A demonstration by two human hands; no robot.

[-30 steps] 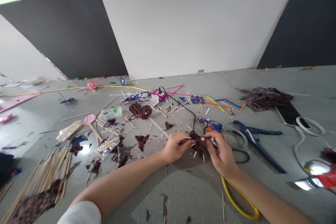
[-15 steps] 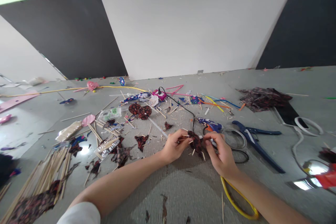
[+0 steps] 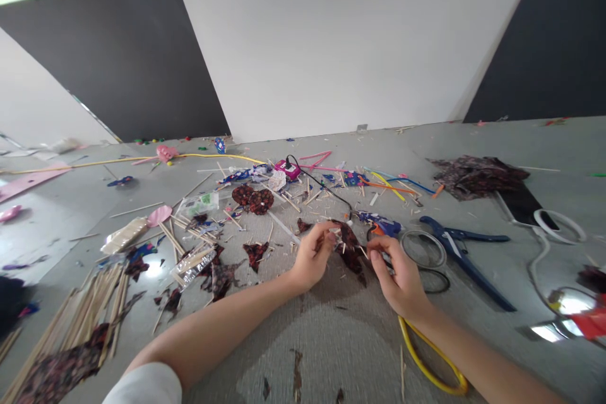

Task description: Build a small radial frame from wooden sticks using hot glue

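Observation:
Between my hands is a dark red-and-black patterned fabric piece [image 3: 351,245] with thin pale sticks on it. My left hand [image 3: 313,257] is closed at its left side, fingertips pinching its edge. My right hand [image 3: 398,273] is closed at its right side, thumb and forefinger together on its edge by a stick tip. Just behind my right hand lies a blue glue gun [image 3: 382,225] with an orange trigger. A roll of clear tape [image 3: 423,250] and blue-handled cutters [image 3: 461,255] are to its right.
Matching round fabric pieces [image 3: 260,201] lie behind my left hand. A magenta plug box [image 3: 286,169] with a black cord stands farther back. Wooden sticks [image 3: 89,309] and scraps cover the left. A phone [image 3: 518,205] and crumpled fabric [image 3: 478,177] lie right. A yellow loop [image 3: 426,366] is near my right forearm.
The fabric piece has turned and spread out between my hands, showing more of its surface. My left fingers have curled back and shifted slightly left; my right hand has hardly moved.

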